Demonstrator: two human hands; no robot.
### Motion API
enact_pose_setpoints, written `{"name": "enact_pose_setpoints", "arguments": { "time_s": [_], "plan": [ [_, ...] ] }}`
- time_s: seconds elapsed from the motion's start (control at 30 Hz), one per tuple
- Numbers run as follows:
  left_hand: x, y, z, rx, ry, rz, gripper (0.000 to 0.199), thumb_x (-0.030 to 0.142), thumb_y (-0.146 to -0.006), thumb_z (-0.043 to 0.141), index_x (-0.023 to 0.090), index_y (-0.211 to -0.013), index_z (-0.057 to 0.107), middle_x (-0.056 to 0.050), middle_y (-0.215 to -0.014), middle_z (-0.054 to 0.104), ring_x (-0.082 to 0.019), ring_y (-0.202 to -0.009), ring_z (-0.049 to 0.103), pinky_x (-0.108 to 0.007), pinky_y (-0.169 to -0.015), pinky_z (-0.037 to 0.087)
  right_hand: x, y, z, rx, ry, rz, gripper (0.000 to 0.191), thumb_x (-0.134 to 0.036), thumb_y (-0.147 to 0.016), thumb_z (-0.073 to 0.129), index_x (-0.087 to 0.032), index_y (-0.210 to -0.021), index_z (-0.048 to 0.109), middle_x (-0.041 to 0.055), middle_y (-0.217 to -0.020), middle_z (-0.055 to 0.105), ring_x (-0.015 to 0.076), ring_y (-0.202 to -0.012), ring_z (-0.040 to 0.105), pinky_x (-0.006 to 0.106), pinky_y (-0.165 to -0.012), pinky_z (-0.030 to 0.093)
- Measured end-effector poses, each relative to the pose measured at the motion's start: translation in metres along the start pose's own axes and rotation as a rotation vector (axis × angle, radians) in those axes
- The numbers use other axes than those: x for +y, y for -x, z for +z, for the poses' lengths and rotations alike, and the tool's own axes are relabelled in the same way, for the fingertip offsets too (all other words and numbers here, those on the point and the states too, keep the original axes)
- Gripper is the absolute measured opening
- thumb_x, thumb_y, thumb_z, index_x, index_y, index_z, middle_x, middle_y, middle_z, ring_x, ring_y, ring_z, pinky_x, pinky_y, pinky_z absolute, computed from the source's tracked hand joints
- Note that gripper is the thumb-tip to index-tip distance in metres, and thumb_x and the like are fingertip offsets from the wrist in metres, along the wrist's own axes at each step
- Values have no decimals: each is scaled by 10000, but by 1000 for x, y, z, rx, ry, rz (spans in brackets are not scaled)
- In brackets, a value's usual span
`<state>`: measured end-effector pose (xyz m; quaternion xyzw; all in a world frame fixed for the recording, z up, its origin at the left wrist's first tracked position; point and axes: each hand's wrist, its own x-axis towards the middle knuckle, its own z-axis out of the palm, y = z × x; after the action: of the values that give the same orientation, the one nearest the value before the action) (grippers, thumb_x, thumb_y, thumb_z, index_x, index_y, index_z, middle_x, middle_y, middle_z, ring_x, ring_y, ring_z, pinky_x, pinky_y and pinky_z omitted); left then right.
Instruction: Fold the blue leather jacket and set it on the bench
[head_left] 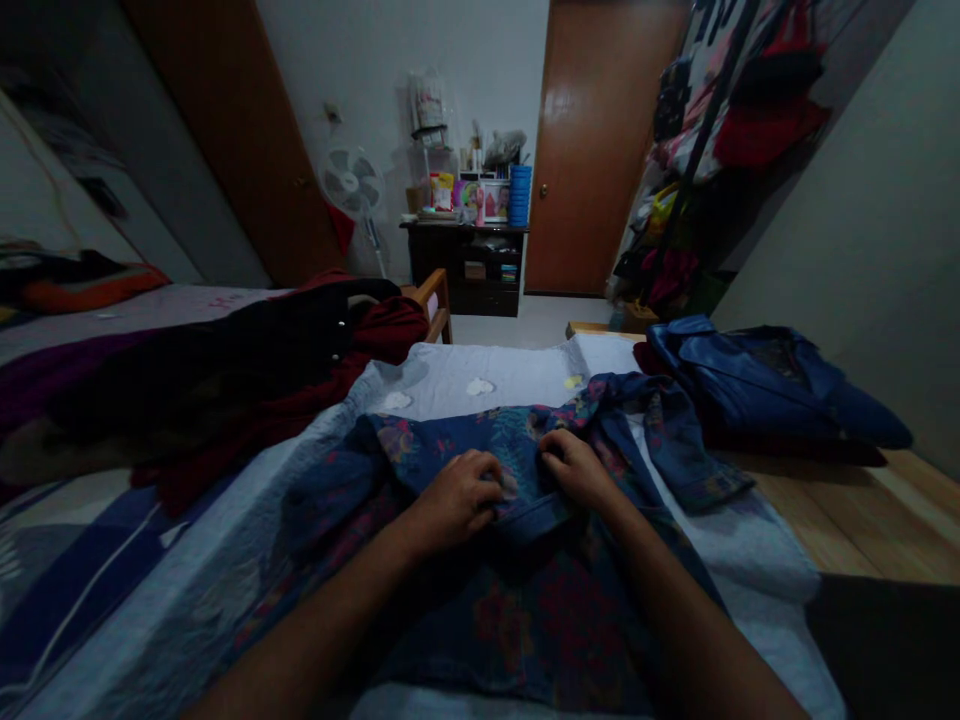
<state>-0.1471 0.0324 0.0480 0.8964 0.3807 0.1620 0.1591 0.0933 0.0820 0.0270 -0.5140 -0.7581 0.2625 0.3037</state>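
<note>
A dark blue jacket (525, 610) with a pink and red flower print is spread in front of me on a pale quilted cloth (517, 365). One sleeve (686, 455) trails to the right; the left side lies bunched. My left hand (466, 492) is closed, its curled fingers pinching the fabric near the middle of the jacket. A short way to its right, my right hand (574, 465) also has bent fingers on the cloth, pressed together at a fold. Between the hands a strip of the jacket is raised slightly. The fingertips are partly hidden.
Folded blue clothing (765, 375) is stacked at right on a wooden surface (847, 510). Dark clothes (277, 350) are heaped on the left. Farther back stand a fan (351, 180), a black cabinet (465, 265), a brown door (592, 150) and a rack of hanging clothes (697, 150).
</note>
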Motion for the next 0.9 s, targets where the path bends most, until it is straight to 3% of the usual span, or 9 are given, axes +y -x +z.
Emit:
{"name": "enact_pose_setpoints", "arguments": {
  "time_s": [0.1, 0.2, 0.27, 0.4, 0.53, 0.63, 0.7, 0.83, 0.9],
  "plan": [
    [-1, -18, -2, 81, 1, 14, 428, 110, -740, 629, 268, -1137, 602, -69, -1333, 499, -254, -1237, 456, -411, -1041, 380, -14, 2, 7, -60, -112, -50, 172, -104, -724, 465, -193, -818, 577, 9, -836, 580, 153, -805, 542, 259, -758, 422],
    [-4, -38, -2, 109, -24, 81, 794, 130, -667, 716, 295, -1381, 411, -86, -1536, 293, -303, -1379, 319, -477, -1104, 323, -25, 6, 8, -112, -239, -72, 144, -100, -652, 452, -196, -726, 530, -10, -764, 544, 140, -727, 508, 234, -673, 404],
    [-7, -52, 1, 99, -28, 147, 875, 146, -659, 730, 304, -1434, 355, -98, -1577, 217, -329, -1410, 268, -498, -1112, 302, -31, 11, 5, -184, -293, -66, 114, -115, -636, 450, -195, -677, 520, -19, -694, 526, 133, -665, 483, 227, -622, 382],
    [-11, -73, 10, -49, 54, 166, 618, 161, -720, 658, 259, -1312, 509, -102, -1368, 500, -275, -1229, 505, -376, -1001, 421, -36, 24, -5, -274, -350, -60, 183, -124, -612, 458, -193, -736, 574, -25, -686, 527, 130, -643, 478, 220, -589, 367],
    [-15, -82, 16, -131, 96, 47, 328, 157, -734, 613, 235, -1053, 638, -58, -1039, 655, -235, -979, 622, -312, -859, 468, -26, 40, -20, -141, -373, -11, 201, -150, -696, 476, -208, -861, 577, 21, -895, 632, 177, -844, 588, 268, -755, 460],
    [-28, -82, 13, -14, 241, -32, 273, 200, -760, 596, 219, -1025, 659, -54, -1008, 683, -235, -976, 628, -323, -878, 464, -11, 50, -33, 105, -137, 2, 147, -183, -756, 485, -213, -863, 581, 79, -1104, 629, 234, -1076, 565, 380, -969, 418],
    [-46, -82, 6, 118, 429, -105, 289, 278, -792, 581, 201, -1060, 660, -54, -1010, 699, -226, -966, 636, -327, -888, 471, 1, 57, -42, 210, 117, 42, 178, -200, -768, 504, -210, -914, 607, 114, -1170, 600, 271, -1147, 526, 438, -1022, 376],
    [-99, -77, -13, 418, 677, -403, 466, 473, -738, 626, 138, -1060, 661, -79, -956, 724, -255, -936, 645, -356, -837, 501, 16, 70, -48, 177, 485, 175, 396, -237, -773, 575, -180, -1165, 591, 172, -1311, 521, 339, -1232, 461, 488, -1036, 360],
    [-124, -70, -19, 425, 723, -618, 547, 553, -658, 668, 126, -1000, 673, -87, -899, 732, -276, -907, 653, -366, -798, 512, 15, 75, -47, 136, 579, 216, 505, -250, -766, 606, -161, -1260, 546, 192, -1384, 464, 359, -1255, 441, 486, -1038, 361]
  ]
}}
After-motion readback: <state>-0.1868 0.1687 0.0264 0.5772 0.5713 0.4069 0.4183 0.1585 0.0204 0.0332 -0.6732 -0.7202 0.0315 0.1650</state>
